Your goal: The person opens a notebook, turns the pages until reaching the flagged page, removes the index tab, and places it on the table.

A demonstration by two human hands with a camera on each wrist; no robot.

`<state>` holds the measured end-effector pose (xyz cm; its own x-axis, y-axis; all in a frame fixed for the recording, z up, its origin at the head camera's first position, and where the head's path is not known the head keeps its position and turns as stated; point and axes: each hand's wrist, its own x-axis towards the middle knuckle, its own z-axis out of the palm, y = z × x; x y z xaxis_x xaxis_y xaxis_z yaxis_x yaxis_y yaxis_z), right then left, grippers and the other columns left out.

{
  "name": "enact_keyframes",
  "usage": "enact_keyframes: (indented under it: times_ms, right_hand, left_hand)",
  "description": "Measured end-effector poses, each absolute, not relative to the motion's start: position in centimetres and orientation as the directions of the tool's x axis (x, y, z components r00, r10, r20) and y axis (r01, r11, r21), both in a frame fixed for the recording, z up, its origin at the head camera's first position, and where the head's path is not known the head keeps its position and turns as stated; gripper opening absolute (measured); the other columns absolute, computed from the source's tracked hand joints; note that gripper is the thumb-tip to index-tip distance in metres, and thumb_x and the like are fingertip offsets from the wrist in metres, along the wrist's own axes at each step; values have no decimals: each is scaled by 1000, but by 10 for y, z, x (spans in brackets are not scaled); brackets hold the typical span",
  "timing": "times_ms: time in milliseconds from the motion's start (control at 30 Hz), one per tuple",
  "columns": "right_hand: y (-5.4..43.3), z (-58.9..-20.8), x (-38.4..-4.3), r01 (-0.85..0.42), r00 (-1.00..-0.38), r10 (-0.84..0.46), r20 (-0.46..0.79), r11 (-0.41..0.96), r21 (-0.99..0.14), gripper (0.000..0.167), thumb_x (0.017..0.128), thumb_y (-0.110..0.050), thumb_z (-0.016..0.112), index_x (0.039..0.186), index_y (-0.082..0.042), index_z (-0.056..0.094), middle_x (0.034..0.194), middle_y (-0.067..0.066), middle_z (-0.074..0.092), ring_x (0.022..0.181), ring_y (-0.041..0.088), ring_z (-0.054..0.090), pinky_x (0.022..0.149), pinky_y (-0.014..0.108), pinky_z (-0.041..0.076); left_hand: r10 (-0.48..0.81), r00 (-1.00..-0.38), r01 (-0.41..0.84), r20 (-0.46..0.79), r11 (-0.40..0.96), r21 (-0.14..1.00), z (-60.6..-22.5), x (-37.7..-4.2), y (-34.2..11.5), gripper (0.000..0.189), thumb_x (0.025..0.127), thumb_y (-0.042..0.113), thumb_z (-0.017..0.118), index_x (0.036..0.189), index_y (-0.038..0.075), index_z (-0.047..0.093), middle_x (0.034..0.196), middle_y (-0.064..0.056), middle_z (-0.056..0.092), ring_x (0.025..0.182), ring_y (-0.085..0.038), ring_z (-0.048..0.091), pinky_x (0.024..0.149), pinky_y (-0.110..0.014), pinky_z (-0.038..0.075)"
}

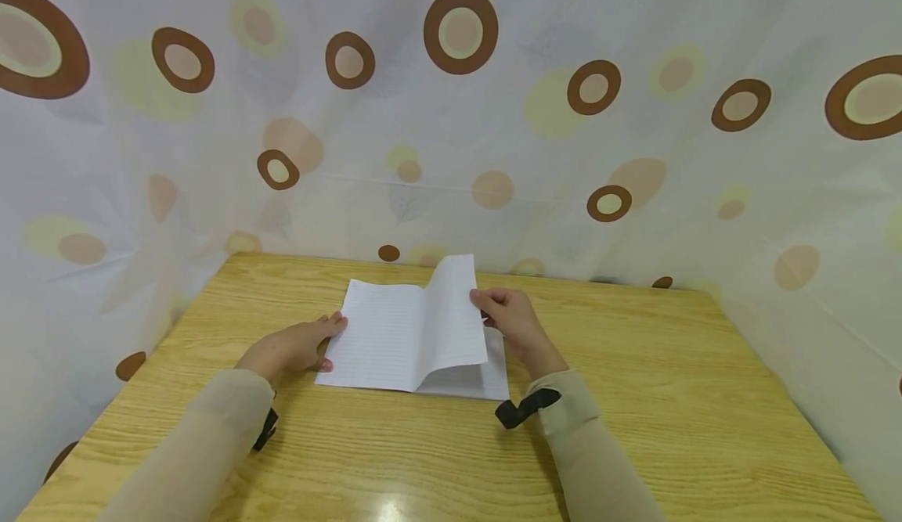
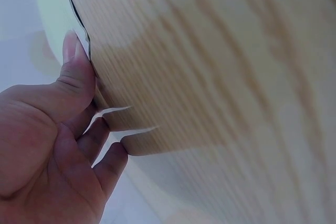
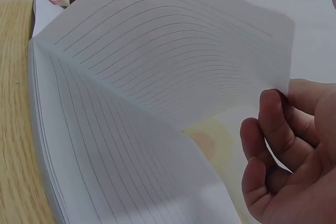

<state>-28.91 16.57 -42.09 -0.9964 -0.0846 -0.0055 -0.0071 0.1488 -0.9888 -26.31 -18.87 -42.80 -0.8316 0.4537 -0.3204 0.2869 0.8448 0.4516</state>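
Observation:
A lined notebook [image 1: 384,336] lies spread flat on the wooden table, with one of its pages [image 1: 454,315] lifted and curving upward from the spine. My right hand [image 1: 513,320] pinches that page at its outer edge between thumb and forefinger. The right wrist view shows the lifted page [image 3: 173,45] bowed above the lined sheet [image 3: 115,145] beneath it, the other fingers of the right hand [image 3: 289,145] loosely bent. At the notebook's left edge rests my left hand [image 1: 296,346], fingers and thumb spread. In the left wrist view, the left hand's [image 2: 58,124] thumb touches the notebook's edge and its fingertips meet the tabletop.
The wooden table [image 1: 669,397] extends around the notebook on all sides. A pale curtain [image 1: 493,138] with brown and yellow circles hangs behind the table and along both sides. Dark straps [image 1: 527,408] sit at both sleeve cuffs.

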Motion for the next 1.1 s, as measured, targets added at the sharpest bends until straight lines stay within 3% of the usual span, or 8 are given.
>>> enact_keyframes:
  times_ms: [167,400,633,867,1100]
  right_hand:
    - [164,-421,-288,1,-997,-82,-12,133,-991,24,97,-23,66,91,0,70,85,2,60,83,19,56,79,32,50]
    - [163,-419,-286,-24,-984,-177,13,62,-998,18,99,-12,63,103,4,67,91,1,63,87,16,56,81,34,50]
    - [162,-417,-284,-25,-971,-239,18,26,-999,13,99,-7,61,104,4,66,90,0,65,87,14,57,81,35,49]
    - [160,-417,-284,-21,-973,-228,19,5,-1000,14,99,-7,60,107,4,65,90,-2,67,87,13,58,81,33,49]
    - [158,-416,-283,4,-975,-223,9,-61,-998,8,98,-7,62,100,-3,68,89,-1,67,82,12,60,75,28,49]
  left_hand:
    - [451,-833,280,-320,844,458,-427,-262,-188,85,89,17,68,157,2,20,161,-22,11,147,-41,11,116,-56,14]
    - [447,-834,270,-324,841,468,-426,-262,-187,84,89,15,68,157,1,19,161,-22,10,147,-41,10,117,-55,12]
    - [452,-832,276,-322,841,466,-427,-261,-187,84,89,14,68,156,0,20,161,-23,10,147,-41,10,117,-55,13]
    - [450,-834,277,-319,842,464,-427,-260,-188,84,89,16,68,157,3,20,162,-22,10,147,-41,10,116,-56,13]
    - [453,-831,279,-323,842,462,-426,-260,-188,84,90,16,67,157,3,19,162,-22,9,147,-41,10,116,-57,14]
